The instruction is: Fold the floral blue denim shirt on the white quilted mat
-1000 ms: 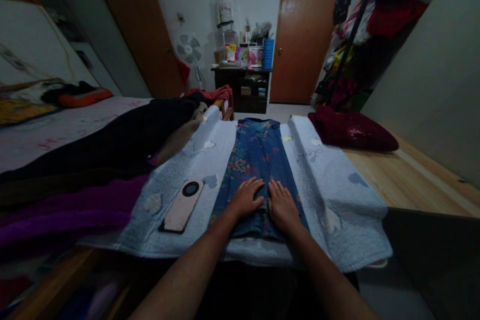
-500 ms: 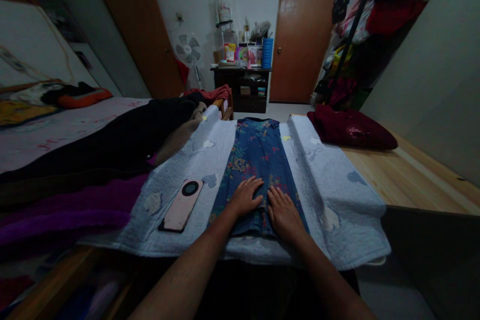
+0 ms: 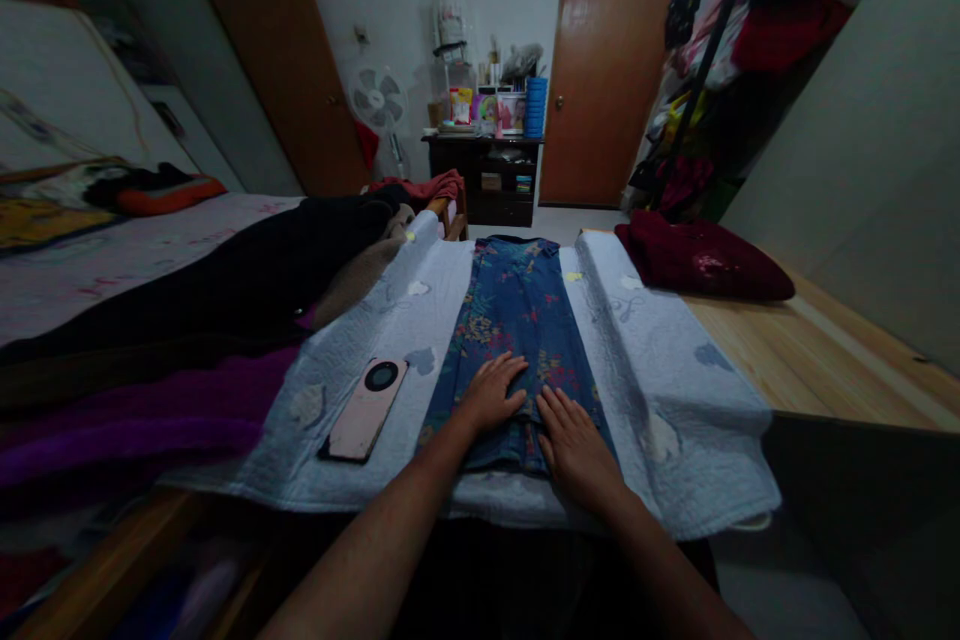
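Note:
A blue garment with a floral print (image 3: 517, 310) lies folded into a long narrow strip on a pale quilted cloth (image 3: 679, 370). My left hand (image 3: 493, 392) rests flat on the near half of the garment, fingers stretched out. On the garment's right side, close to its near end, lies my right hand (image 3: 576, 440), palm down with fingers extended. Neither hand grips anything. To the left of the garment, a pink phone (image 3: 365, 412) with a round black camera ring lies on the quilted cloth.
A folded dark red garment (image 3: 705, 258) lies on the wooden surface (image 3: 810, 350) to the right. Black clothing (image 3: 247, 270) and a purple cloth (image 3: 150, 410) are heaped at the left by the bed. Beyond stand a dark cabinet (image 3: 480, 182) and a white fan (image 3: 377, 98).
My right hand has slid slightly toward me along the garment. The left hand stays where it was, and the garment and phone look unmoved.

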